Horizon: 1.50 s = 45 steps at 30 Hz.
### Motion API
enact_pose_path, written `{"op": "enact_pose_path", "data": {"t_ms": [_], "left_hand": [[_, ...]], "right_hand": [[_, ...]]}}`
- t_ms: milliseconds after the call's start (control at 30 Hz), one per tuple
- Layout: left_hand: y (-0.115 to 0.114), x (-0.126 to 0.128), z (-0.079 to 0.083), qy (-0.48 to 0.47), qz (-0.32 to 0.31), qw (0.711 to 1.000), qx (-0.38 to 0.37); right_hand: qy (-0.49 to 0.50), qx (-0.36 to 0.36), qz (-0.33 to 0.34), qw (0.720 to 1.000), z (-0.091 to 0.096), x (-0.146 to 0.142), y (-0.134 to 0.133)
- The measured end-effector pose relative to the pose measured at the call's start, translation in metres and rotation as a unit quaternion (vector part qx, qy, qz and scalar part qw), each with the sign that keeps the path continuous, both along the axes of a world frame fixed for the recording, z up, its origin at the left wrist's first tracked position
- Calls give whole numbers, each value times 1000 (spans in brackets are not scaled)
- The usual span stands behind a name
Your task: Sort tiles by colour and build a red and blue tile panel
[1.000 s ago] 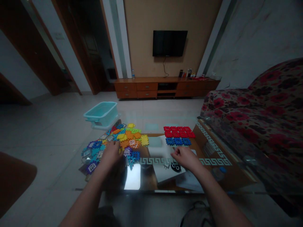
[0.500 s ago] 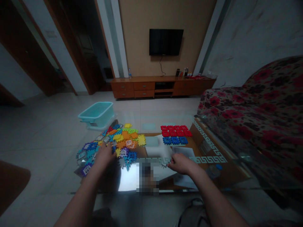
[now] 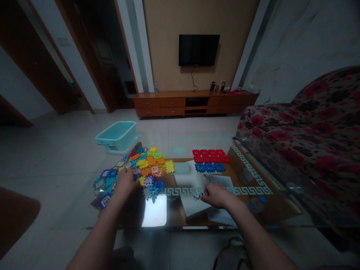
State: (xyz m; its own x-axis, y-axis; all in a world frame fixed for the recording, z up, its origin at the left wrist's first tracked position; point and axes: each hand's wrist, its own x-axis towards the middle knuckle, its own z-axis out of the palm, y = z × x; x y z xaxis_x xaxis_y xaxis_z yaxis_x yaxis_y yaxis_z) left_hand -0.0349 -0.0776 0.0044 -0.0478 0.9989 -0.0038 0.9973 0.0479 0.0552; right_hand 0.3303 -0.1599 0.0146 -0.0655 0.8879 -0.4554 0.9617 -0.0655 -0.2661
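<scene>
A heap of colourful plastic interlocking tiles [image 3: 146, 165] covers the left part of a glass coffee table [image 3: 253, 180]. My left hand [image 3: 126, 180] lies on the near edge of the heap, fingers curled into the pieces; what they hold is hidden. My right hand [image 3: 215, 195] rests in a loose fist on the glass over a white sheet [image 3: 194, 204]; whether it holds anything is hidden. Beyond it sits a joined flat panel of red tiles [image 3: 210, 155] with a row of blue tiles [image 3: 209, 167] along its near side.
A teal plastic tub [image 3: 116, 135] stands at the table's far left corner. A floral sofa [image 3: 303, 138] runs along the right. A wooden TV cabinet [image 3: 194, 103] and wall television [image 3: 199, 50] are at the back. A plastic bottle [image 3: 254, 204] lies under the glass.
My right hand drew back toward me, from just under the blue tiles to the white sheet. My left hand stayed at the heap's near edge. The view shifted slightly.
</scene>
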Motion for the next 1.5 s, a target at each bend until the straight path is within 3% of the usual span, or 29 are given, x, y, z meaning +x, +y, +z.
{"op": "enact_pose_path", "data": {"t_ms": [367,500,700,800,867,933,1000,1067,1167,1367,1500], "left_hand": [[2,0,-5,-22,19,1000,-9],[0,1,-3,-75,26,997,11],[8,3,3,-162,-25,986,3],[5,16,6,-325,-12,946,0],[-1,31,9,-478,-1,878,-41],[-11,50,13,-612,3,785,-99],[-22,68,17,-687,10,713,-139],[-31,82,20,-723,-9,668,-177],[-41,93,23,-729,-58,647,-216],[-50,99,28,-658,-154,699,-233],[-52,104,30,-685,-146,691,-178]], "right_hand": [[-5,-17,6,1000,12,-4,-1],[-3,-17,3,1000,13,-6,-2],[13,-9,7,1000,8,-7,-2],[31,13,13,999,3,-7,-3],[42,38,15,998,1,-11,-3],[76,72,23,994,0,-19,-4],[166,104,30,980,1,-30,-5],[287,120,26,950,4,-41,-7],[400,118,2,909,9,-51,-9],[479,140,-31,866,10,-55,-7],[509,90,-37,855,3,-57,-4]]}}
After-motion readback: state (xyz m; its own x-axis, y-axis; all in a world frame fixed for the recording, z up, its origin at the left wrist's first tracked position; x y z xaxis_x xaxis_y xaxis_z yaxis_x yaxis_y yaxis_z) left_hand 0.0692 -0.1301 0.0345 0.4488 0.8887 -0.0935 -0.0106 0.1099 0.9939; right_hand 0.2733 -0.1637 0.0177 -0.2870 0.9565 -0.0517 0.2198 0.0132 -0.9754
